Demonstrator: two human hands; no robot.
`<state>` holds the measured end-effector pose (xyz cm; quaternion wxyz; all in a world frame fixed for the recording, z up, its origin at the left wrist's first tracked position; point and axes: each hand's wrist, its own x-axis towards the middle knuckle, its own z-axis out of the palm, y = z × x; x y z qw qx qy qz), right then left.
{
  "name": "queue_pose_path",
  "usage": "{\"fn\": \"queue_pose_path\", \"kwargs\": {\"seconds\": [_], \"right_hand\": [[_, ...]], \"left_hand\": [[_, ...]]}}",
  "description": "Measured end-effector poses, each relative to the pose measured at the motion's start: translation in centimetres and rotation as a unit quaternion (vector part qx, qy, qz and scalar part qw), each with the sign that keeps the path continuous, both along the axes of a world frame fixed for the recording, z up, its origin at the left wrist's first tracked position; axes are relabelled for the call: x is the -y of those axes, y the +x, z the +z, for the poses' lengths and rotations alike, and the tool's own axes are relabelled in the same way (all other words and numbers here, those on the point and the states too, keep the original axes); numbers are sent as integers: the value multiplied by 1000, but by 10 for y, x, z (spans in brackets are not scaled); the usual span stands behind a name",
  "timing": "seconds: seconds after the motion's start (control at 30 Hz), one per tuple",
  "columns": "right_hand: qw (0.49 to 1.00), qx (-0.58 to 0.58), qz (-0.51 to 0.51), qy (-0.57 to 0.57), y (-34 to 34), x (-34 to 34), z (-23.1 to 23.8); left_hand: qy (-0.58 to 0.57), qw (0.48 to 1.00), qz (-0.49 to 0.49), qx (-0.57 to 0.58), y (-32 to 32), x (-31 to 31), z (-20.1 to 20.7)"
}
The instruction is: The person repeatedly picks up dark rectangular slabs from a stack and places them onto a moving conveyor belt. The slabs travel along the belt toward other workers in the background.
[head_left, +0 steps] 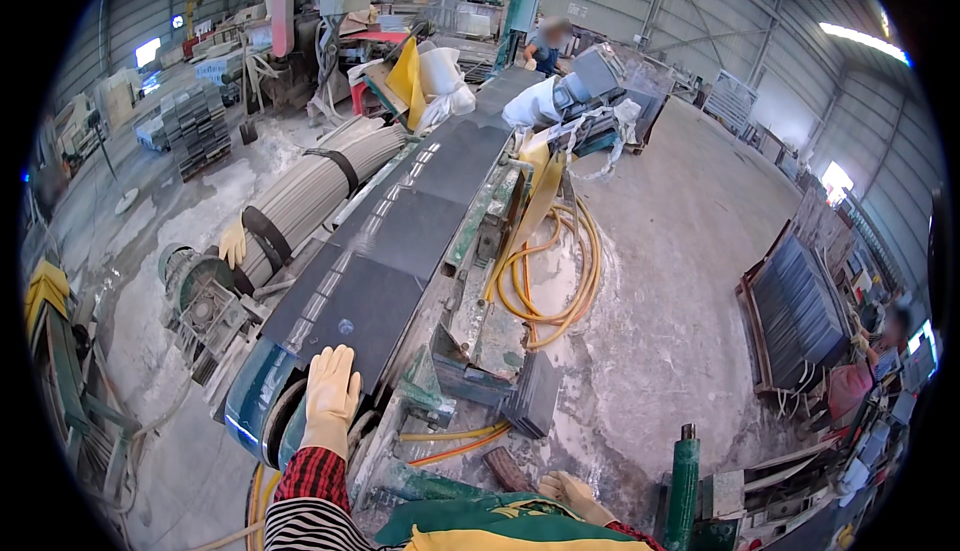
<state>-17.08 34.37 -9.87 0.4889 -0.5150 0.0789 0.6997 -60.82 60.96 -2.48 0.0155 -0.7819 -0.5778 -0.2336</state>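
My left hand (332,391), in a cream rubber glove, lies with its fingers stretched out at the near end of a dark grey stone slab (340,306). Its fingertips touch or nearly touch the slab's front edge; I cannot tell how firmly. The slab rests on a belt conveyor (262,391) with a blue-green rounded end, in line with more dark slabs (430,166). Low by my waist is my right hand (570,492), gloved alike, with its fingers loosely apart and nothing seen in them. A green and yellow apron (500,521) covers my front.
Left of the conveyor lie a strapped bundle of grey strips (315,186), a loose glove (232,243) and a motor (205,306). Yellow hoses (560,301) coil on the right floor. A green post (683,486) stands nearby. People work at the far end and far right.
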Motion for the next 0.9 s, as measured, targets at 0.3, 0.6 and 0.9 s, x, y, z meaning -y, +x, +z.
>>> {"fn": "queue_pose_path", "kwargs": {"seconds": [0.3, 0.6, 0.9], "right_hand": [[994, 105, -19, -27, 14, 0, -34], [1000, -8, -17, -9, 8, 3, -27], [1000, -20, -23, -7, -9, -4, 10]], "left_hand": [[2, 1000, -2, -3, -3, 6, 1], [3, 1000, -6, 3, -4, 10, 1], [6, 1000, -9, 2, -8, 15, 2]]}}
